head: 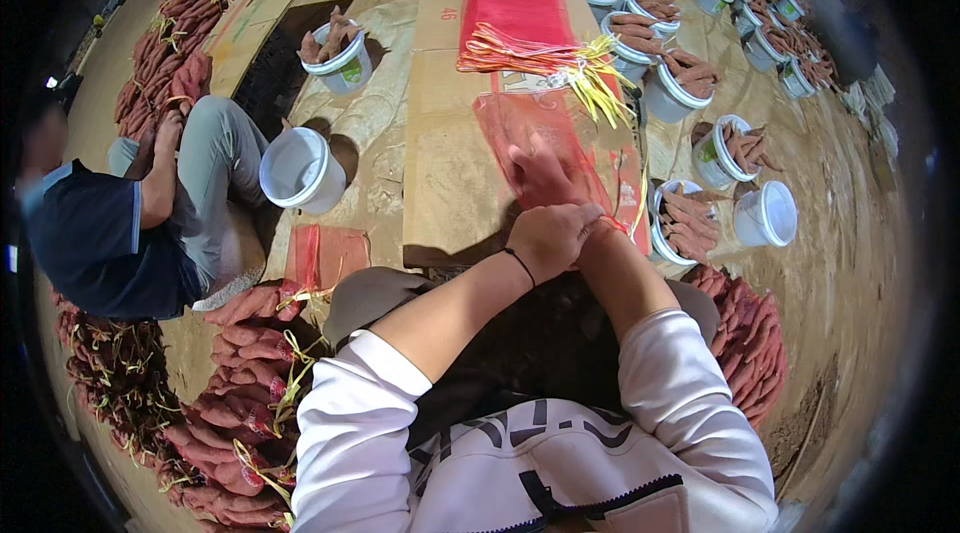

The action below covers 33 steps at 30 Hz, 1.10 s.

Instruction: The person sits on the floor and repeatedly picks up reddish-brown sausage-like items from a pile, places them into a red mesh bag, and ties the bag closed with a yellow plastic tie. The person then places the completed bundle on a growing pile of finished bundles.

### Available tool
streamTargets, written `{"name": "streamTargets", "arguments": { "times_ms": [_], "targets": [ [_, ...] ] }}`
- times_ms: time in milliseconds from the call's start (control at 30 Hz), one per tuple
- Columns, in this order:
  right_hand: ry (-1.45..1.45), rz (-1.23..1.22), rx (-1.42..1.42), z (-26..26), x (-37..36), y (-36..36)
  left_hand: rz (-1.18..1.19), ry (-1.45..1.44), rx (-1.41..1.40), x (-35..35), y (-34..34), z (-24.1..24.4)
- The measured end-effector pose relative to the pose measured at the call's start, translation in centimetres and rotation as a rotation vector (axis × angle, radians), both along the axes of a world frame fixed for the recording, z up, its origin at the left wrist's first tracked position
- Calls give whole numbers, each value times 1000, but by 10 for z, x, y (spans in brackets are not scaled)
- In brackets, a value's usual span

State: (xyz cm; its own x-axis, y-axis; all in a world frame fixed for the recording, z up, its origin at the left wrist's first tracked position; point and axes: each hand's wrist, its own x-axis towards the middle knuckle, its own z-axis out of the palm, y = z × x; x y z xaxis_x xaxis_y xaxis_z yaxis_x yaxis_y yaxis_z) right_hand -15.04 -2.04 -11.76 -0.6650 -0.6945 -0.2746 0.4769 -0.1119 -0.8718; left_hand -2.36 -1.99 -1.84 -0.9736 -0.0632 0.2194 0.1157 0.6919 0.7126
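My right hand (545, 171) is inside a red mesh bag (499, 120), its fingers showing through the netting over the cardboard sheet (442, 180). With its fingers curled, my left hand (551, 236) grips the mouth of the bag at my right wrist. The bag looks flat beyond my fingertips. Past it, on the same cardboard, lies a stack of red mesh bags (517, 15) with yellow drawstrings (600, 79) bunched at its right end.
Buckets of sweet potatoes (679, 86) stand to the right, beside an empty white bucket (766, 214). Another empty bucket (300, 169) is on the left, near a seated person (112, 233). Filled mesh bags (232, 413) lie at lower left, and more (742, 345) at my right.
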Motion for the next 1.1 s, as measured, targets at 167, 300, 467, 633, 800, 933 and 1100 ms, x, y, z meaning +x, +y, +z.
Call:
{"name": "streamTargets", "arguments": {
  "times_ms": [167, 300, 467, 633, 800, 933, 1100],
  "targets": [
    [353, -83, 115, -19, -2, -15, -9, -85, -86, 6, -6, 2],
    [750, -306, 507, -46, -15, -19, -30, -82, -92, 3, -3, -1],
    [923, -344, 634, -25, -5, -20, -26, -125, -141, 8, -6, -1],
    [1482, -538, 781, -8, 2, -13, -13, -170, -186, 3, -9, 3],
    [1069, 166, 867, 9, 11, -6, 20, -109, -189, 2, -8, -1],
    [1097, 180, 816, 8, 11, -6, 35, -79, -180, 2, -10, 2],
    [108, 244, 452, -11, -23, 6, 32, -56, -189, -5, -7, 5]
  ]
}}
